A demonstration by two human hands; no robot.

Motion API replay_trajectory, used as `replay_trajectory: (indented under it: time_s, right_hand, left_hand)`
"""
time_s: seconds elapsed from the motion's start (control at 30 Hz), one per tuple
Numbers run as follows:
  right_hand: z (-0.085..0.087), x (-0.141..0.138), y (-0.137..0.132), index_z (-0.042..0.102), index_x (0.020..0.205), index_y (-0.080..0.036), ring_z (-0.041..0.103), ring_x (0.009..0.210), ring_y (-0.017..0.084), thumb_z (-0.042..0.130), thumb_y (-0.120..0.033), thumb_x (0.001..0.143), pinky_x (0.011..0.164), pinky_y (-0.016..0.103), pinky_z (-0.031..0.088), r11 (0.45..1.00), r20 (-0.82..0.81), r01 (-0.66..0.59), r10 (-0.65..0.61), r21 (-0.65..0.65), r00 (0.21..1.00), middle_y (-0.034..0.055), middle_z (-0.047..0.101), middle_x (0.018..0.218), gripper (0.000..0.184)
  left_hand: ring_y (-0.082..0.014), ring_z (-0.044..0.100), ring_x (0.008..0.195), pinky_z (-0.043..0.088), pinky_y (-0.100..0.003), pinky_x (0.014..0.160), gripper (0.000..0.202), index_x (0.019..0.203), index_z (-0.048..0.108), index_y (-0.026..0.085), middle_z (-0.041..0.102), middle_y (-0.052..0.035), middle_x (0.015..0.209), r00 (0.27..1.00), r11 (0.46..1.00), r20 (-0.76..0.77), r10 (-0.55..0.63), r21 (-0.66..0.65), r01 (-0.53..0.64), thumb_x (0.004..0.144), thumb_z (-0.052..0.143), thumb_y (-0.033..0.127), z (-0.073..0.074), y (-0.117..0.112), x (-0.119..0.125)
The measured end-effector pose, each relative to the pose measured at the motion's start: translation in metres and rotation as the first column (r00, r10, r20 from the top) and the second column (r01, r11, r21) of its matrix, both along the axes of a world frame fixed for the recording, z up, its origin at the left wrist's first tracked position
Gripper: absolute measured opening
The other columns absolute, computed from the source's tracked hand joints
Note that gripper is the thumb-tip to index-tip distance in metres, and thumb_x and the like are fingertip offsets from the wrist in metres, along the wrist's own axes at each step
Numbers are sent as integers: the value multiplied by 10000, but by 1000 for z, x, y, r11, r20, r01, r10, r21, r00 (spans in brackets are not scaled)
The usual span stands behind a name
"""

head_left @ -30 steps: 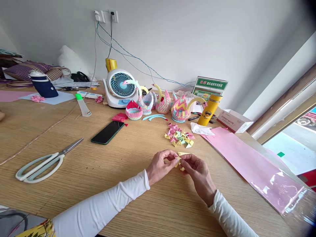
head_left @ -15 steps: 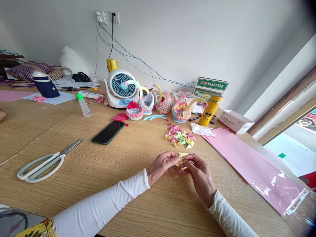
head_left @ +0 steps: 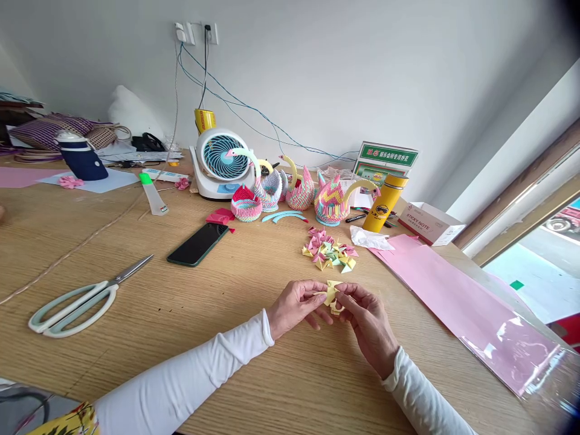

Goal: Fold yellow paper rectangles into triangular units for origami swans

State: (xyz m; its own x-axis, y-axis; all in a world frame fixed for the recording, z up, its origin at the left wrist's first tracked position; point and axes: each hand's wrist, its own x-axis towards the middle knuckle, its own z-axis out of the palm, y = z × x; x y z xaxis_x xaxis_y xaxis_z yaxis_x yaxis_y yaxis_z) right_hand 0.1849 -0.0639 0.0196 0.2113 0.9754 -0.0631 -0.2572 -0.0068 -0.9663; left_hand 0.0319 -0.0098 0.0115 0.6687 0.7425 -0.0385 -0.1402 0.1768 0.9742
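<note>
A small piece of yellow paper [head_left: 332,292], partly folded, is held up between both hands above the table. My left hand [head_left: 296,305] pinches its left side between thumb and forefinger, with the lower fingers loosely spread beneath. On the right side, the thumb and fingers of my right hand [head_left: 366,314] are closed on the same paper. More yellow paper [head_left: 336,308] shows just below, between the hands; my fingers hide part of it. Just beyond lies a pile of folded paper triangles [head_left: 330,251] in pink, yellow and green.
Paper swans [head_left: 333,202] and a white fan [head_left: 224,163] stand at the back. A phone [head_left: 198,244] and scissors [head_left: 90,299] lie to the left. To the right are a yellow bottle [head_left: 386,202], a sticky note box [head_left: 430,223] and pink paper sheets [head_left: 462,308].
My left fingers have shifted slightly left and opened out a little, so more of the yellow paper shows. My right hand has stayed nearly still.
</note>
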Motion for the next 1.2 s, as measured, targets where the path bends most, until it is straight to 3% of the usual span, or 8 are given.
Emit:
replay_trajectory:
  time_s: [0.3,0.63,0.97,1.2]
  right_hand:
    - [0,-1,-2,658,758,-161,531,547,112,762,-315,670,491,222,397,1000,8,-14,14,9,1000,1,605,650,206]
    - [-1,-1,-1,686,772,-161,519,555,101,765,-292,668,499,211,407,999,-23,-32,32,-12,999,-6,601,642,185]
    - [0,0,0,671,723,-166,528,558,124,753,-297,667,509,231,414,998,-25,-54,53,-14,998,4,592,615,164]
    - [1,0,-1,661,714,-177,536,558,129,746,-318,666,535,246,420,997,-1,-76,76,-4,997,-5,592,602,172]
  left_hand:
    - [-187,680,747,544,-240,575,347,946,618,103,666,-75,823,995,985,103,-18,-171,35,745,687,377,3,1,1]
    - [-204,690,733,542,-252,561,363,948,605,102,676,-66,794,998,998,17,56,-29,-56,722,710,366,4,-2,-1]
    - [-200,688,729,534,-242,563,336,904,589,112,679,-69,769,998,998,14,54,-40,-54,706,724,347,7,-3,-2]
    - [-156,667,628,531,-237,556,289,829,619,104,650,-39,717,996,996,40,81,-48,-79,680,733,323,7,-2,-1]
